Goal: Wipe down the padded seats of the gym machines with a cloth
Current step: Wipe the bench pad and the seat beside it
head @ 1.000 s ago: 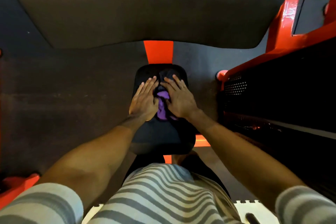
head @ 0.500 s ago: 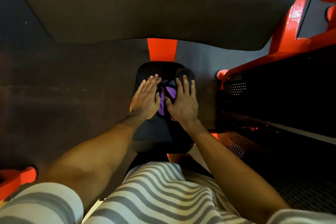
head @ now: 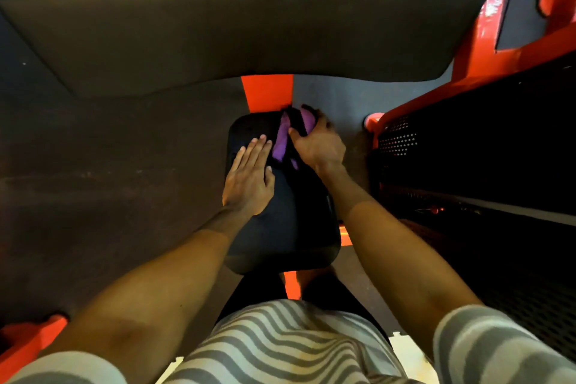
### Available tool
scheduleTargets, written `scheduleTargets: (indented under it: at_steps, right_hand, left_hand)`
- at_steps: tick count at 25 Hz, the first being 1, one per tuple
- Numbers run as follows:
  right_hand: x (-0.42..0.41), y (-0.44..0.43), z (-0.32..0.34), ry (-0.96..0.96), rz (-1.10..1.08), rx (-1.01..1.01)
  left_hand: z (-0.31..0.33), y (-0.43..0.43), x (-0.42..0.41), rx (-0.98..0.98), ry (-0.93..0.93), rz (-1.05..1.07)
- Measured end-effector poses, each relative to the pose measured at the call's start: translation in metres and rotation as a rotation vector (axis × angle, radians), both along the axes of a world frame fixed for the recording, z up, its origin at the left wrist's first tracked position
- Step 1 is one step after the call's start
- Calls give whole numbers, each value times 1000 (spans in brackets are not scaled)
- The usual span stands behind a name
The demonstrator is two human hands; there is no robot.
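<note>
Two hands on one small black padded seat. Left hand lies flat on the pad, fingers straight and close together, holding nothing. Right hand has fingers and thumb curled round a bunched cloth, purple with dark folds, at the far right corner of the seat. Cloth sits just right of the left fingertips and trails back toward the right wrist; part of it pokes out beyond the right knuckles, past the seat edge.

Judgement: mid-wipe, far end being covered. To do it well, spread the bunch flatter under the palm, keep the left hand bracing the pad, pull long overlapping strokes back from the fingertips toward the body, and catch the rounded rim.

Seat looks like smooth matte vinyl, rounded rectangle, soft edges; cloth is limp and crumpled. Beyond the fingers, a much larger dark pad, wide, curved lower edge, same matte skin. Glossy orange frame runs under it. Right of the right hand, a black perforated panel.
</note>
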State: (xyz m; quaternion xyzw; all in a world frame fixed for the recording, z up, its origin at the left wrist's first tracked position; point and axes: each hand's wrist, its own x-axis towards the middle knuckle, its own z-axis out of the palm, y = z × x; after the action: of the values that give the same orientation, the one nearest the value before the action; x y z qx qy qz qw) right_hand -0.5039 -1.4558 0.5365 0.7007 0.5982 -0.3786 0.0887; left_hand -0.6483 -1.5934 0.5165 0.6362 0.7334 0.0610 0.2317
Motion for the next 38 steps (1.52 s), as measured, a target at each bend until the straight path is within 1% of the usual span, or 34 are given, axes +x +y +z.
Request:
scheduleTargets:
  at_steps: [2, 6, 8, 10, 12, 13, 15, 16, 18, 21, 24, 26, 27, 29, 31, 32, 34, 36, 38]
  right_hand:
    - [16, -39, 12, -1, -86, 17]
    - [37, -110, 40, -26, -51, 77]
    - [37, -114, 38, -28, -24, 96]
    - [29, -93, 30, -38, 28, 97]
    - [15, -64, 21, -60, 125, 96]
    - [9, -52, 16, -88, 206, 103]
    - [3, -44, 14, -143, 411, 119]
    - [2, -48, 14, -139, 521, 150]
    - [9, -71, 21, -51, 695, 217]
    - [43, -105, 32, 111, 865, 235]
    - [72, -98, 34, 172, 999, 218]
    - [71, -72, 26, 145, 1057, 220]
    - [63, -57, 21, 112, 1050, 224]
    - [31, -27, 12, 51, 992, 201]
    - [-9, -12, 10, 30, 948, 141]
    - [-26, -16, 11, 38, 969, 128]
    - [-43, -42, 16, 106, 1083, 144]
    - [-28, -76, 25, 178, 1186, 188]
    - [9, -95, 31, 212, 1227, 233]
  left_hand:
    - [-1, 3, -1, 3, -4, 7]
    - [1, 2, 0, -28, 2, 0]
    - [3, 3, 2, -30, 1, -4]
    - [5, 5, 1, -29, 3, -6]
    - [4, 6, 3, -23, 15, -17]
    - [3, 6, 4, -20, 8, -9]
    - [5, 1, 6, -28, -15, 63]
    - [6, -5, 8, -39, -19, 125]
    - [11, -14, 10, -44, -23, 220]
    - [18, -32, 17, -30, -58, 296]
    - [26, -56, 30, 8, -30, 321]
    - [29, -67, 39, 18, -22, 414]
    - [31, -70, 42, 9, -22, 474]
    - [35, -79, 47, -16, -20, 585]
    - [39, -89, 51, -18, -9, 625]
    - [40, -96, 55, -12, 5, 629]
    - [44, -107, 64, 6, 43, 660]
    - [45, -113, 72, 25, 76, 725]
    - [44, -116, 77, 22, 73, 773]
